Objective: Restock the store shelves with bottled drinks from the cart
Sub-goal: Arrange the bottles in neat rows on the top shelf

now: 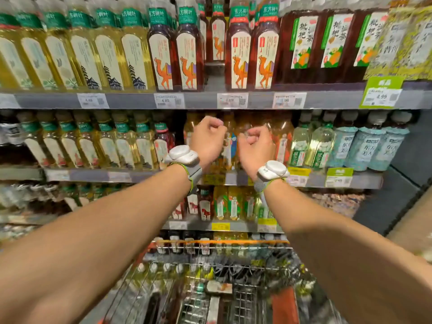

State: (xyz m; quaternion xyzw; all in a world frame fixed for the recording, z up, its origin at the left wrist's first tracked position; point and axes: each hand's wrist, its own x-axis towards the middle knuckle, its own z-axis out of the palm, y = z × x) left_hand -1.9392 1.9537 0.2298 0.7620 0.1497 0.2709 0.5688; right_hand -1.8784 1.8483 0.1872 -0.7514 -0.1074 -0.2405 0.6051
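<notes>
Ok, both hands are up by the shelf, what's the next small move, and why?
Probably lower the right hand into the cart for a bottle: both it and the left hand look curled and empty, and the camel-label row on the top shelf shows a gap at its front.

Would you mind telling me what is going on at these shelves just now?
A person is restocking bottled drinks. The left hand and the right hand are raised side by side, fingers curled, in front of the amber bottles on the shelf. Whether either hand grips a bottle cannot be told. The wire cart stands below the arms and appears to hold more bottles.
</notes>
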